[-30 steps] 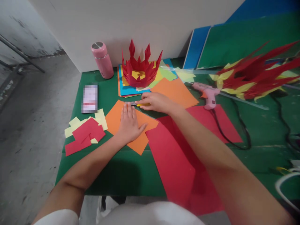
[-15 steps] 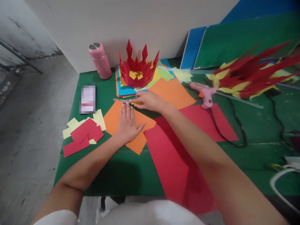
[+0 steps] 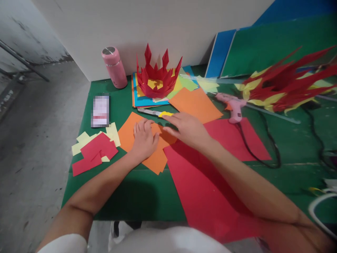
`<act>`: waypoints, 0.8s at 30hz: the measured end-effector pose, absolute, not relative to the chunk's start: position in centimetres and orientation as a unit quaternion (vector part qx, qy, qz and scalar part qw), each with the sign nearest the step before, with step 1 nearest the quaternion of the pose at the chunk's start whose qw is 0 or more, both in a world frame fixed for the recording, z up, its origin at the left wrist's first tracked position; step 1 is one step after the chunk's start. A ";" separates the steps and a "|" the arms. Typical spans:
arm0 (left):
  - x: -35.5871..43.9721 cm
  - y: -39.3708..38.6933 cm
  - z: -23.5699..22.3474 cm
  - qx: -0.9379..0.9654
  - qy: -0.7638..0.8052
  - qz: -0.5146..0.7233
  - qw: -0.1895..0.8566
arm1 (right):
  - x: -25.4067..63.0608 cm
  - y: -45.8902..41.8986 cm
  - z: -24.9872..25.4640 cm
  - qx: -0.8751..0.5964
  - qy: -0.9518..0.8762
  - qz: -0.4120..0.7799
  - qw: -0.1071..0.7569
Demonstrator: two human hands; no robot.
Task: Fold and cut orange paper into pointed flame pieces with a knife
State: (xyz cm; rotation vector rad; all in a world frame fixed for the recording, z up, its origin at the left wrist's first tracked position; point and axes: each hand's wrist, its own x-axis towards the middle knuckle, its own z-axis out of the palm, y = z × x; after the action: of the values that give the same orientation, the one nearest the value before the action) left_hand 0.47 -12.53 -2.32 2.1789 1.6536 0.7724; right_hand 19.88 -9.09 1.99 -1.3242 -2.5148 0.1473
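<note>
My left hand (image 3: pixel 143 140) rests on the orange paper (image 3: pixel 126 131), its fingers bent and its thumb held apart. My right hand (image 3: pixel 191 130) hovers over the right part of that paper, with fingers spread and no visible grip. Just beyond its fingertips lies a utility knife (image 3: pixel 150 111) with a yellow handle and its blade pointing left. Part of the handle is hidden by the right hand. Under my right forearm is a large sheet of red paper (image 3: pixel 195 196).
Red and pale yellow scraps (image 3: pixel 96 147) and a blurred-out phone (image 3: pixel 100 110) lie left. A pink bottle (image 3: pixel 116 68) and red paper crown (image 3: pixel 158 84) stand behind. At right are a corded pink glue gun (image 3: pixel 234 107) and a red-yellow paper flame piece (image 3: pixel 284 84).
My right hand has come off the utility knife and moved right and nearer to me. My left hand's fingers have drawn back and bent; the orange sheets have shifted slightly apart.
</note>
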 end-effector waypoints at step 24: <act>-2.3 -9.0 -3.3 0.644 0.604 0.445 0.151 | 22.9 -9.0 2.0 -0.548 -0.739 0.284 0.270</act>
State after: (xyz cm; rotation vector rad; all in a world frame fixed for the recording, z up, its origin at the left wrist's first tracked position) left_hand -2.30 -9.00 -3.32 1.8492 1.7334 1.2766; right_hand 22.95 -8.98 2.03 -1.4755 -1.9920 0.7657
